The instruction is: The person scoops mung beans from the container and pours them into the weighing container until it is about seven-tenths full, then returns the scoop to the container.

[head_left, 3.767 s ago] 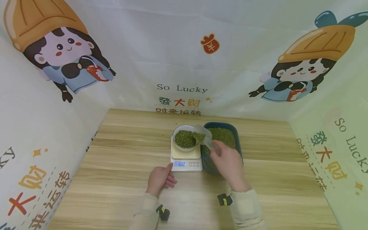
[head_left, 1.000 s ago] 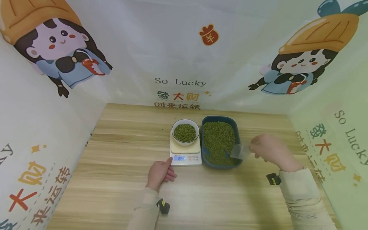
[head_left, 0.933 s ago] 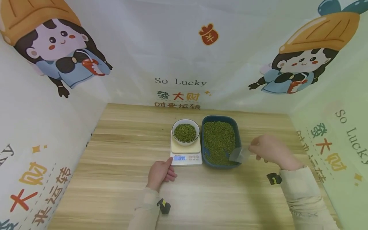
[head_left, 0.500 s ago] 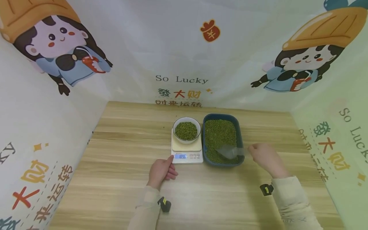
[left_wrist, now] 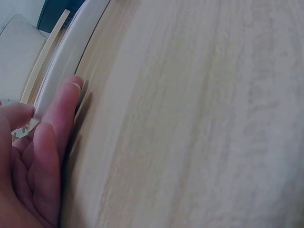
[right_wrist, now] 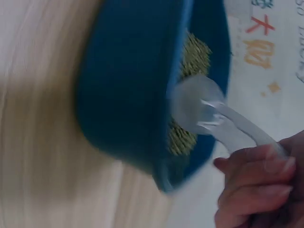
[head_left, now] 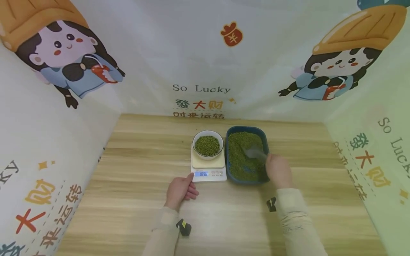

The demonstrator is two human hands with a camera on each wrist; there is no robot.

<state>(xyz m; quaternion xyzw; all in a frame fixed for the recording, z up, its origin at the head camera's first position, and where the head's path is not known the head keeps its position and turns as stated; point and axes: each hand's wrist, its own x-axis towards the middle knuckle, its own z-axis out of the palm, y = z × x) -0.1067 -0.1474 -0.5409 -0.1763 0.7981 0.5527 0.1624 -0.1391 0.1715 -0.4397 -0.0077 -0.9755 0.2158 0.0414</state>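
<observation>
My right hand [head_left: 279, 171] grips the handle of a clear plastic scoop [head_left: 253, 153], its fingers curled round it in the right wrist view. The scoop's head [right_wrist: 197, 104] is down among the green mung beans [head_left: 238, 149] in a deep blue tub [head_left: 228, 167]. Left of the tub, a white bowl [head_left: 207, 157] part filled with mung beans stands on a white kitchen scale [head_left: 209, 177] with a lit display. My left hand [head_left: 179, 191] lies at the scale's front left corner, thumb touching it and fingers [left_wrist: 64, 107] resting along its edge.
The wood-grain table [head_left: 144, 160] is bounded by a printed cloth backdrop [head_left: 153, 53] behind and on both sides. Scale and tub stand close side by side. A black wrist camera [head_left: 184, 227] sits by the left cuff.
The scoop, tipping beans over the bowl earlier, went to the tub's right side and has moved left into its beans. The display rose from about 160 to about 189. My left hand stays put.
</observation>
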